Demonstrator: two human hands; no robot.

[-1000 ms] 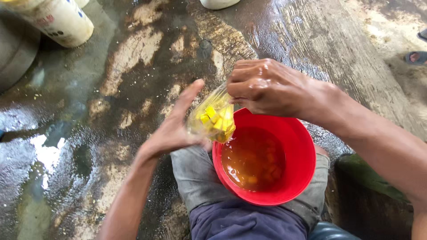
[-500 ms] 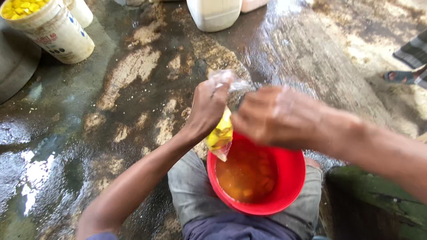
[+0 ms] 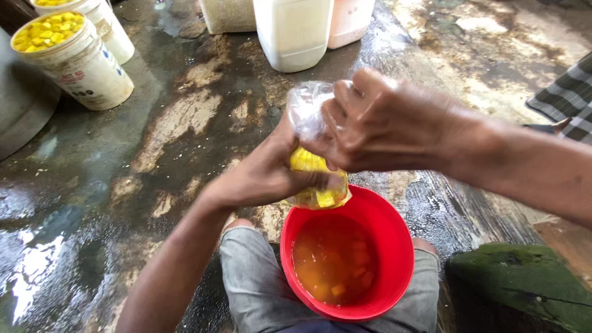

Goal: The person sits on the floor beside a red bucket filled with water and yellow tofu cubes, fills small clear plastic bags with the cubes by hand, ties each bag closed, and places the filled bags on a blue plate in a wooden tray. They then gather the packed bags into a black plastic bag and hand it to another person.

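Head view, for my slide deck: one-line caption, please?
Both hands, left and right, grip a clear bag of yellow cubes over a red bowl.

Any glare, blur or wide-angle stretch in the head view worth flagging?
Head view: daylight glares white off the wet floor at lower left; the right hand sits close to the lens, looms large and looks slightly soft; the clear bag of yellow pieces and the red bowl stay sharp; shadows are weak and diffuse.

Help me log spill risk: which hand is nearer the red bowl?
Left. The left hand wraps the bag of yellow chunks just above the red bowl rim; the right hand pinches the bag's top, higher up.
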